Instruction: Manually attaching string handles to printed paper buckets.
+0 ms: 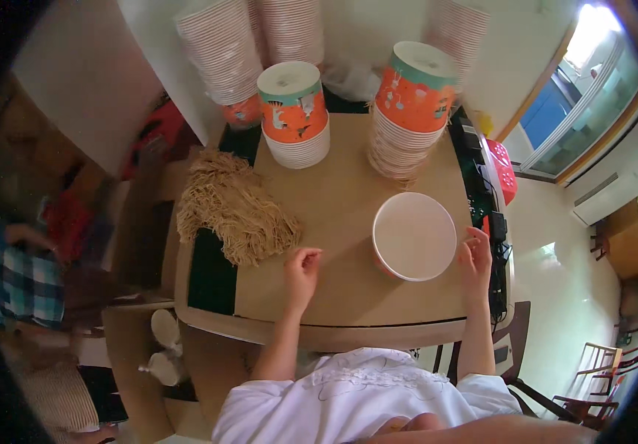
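An open paper tub point(413, 237), pale inside with a bit of orange on its outer wall, stands on the brown board near the front of the table. My right hand point(476, 257) is just right of its rim, fingers loosely bent and apart. To the left of the tub, my left hand point(302, 272) hovers over the board with its fingers curled together; whatever they may hold is hidden. Close by on its far left lies a heap of tan strings point(237, 207). Farther back stand two upside-down stacks of orange and green tubs, a left stack point(294, 111) and a right stack point(413, 103).
Tall stacks of nested white tubs point(219, 52) rise along the wall. Black power adapters and cables point(498, 229) line the table's right edge, beside a pink basket point(504, 172). An open carton point(134, 355) sits below left. Another person in a checked garment point(26, 285) is at far left.
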The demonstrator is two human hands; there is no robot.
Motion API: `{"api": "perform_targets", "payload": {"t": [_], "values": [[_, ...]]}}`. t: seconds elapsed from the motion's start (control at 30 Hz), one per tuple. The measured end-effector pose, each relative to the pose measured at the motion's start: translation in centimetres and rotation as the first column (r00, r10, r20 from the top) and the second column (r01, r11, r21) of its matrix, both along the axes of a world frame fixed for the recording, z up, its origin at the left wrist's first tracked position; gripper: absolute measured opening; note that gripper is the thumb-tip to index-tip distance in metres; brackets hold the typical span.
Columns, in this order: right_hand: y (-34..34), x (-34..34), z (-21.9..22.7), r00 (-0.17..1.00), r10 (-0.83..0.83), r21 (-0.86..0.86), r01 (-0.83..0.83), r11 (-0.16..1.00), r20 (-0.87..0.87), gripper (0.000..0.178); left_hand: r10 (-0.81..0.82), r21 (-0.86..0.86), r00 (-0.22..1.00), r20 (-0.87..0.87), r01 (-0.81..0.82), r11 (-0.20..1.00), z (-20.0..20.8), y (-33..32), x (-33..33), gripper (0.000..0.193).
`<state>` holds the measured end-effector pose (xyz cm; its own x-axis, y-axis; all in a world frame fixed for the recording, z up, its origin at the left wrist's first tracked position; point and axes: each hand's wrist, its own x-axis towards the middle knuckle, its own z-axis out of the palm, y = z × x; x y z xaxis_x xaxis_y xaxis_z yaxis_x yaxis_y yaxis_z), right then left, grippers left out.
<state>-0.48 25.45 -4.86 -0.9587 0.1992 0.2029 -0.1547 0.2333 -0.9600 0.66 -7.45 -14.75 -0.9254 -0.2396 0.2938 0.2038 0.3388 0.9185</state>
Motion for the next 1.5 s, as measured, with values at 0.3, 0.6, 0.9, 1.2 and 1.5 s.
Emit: {"api": "perform_targets", "payload": {"t": [0.3,0.6,0.9,1.2,1.5], "values": [[-0.4,-3.5,0.3,0.999,-0.043,0.195,0.045,0.980,-0.015,0.037,0.331,-0.340,0.943,-0.022,-0.318,0.885,3.8,-6.0,-4.3,0.009],[0.4,-5.0,-0.5,1.000,-0.004,0.237,0.009,0.971,-0.022,0.033,0.268,-0.753,0.959,0.094,-0.107,0.649,5.4,-9.6,-10.4,0.010],[-3.6,4.3,1.8,0.975,0.169,0.080,-0.159,0.984,-0.145,0.017,-0.166,-0.297,0.981,0.095,0.188,0.936,11.8,0.4,-0.9,0.006],[-9.3,7.2,-3.1,0.729,0.514,-0.692,-0.078,0.718,0.452,0.026,-0.410,-0.360,0.912,-0.006,0.380,0.852,7.7,9.0,5.9,0.010],[-7.4,8.0,-1.2,0.854,0.406,-0.807,0.027,0.590,0.326,0.026,-0.519,-0.411,0.849,0.094,0.508,0.757,7.4,9.2,6.6,0.007]]}}
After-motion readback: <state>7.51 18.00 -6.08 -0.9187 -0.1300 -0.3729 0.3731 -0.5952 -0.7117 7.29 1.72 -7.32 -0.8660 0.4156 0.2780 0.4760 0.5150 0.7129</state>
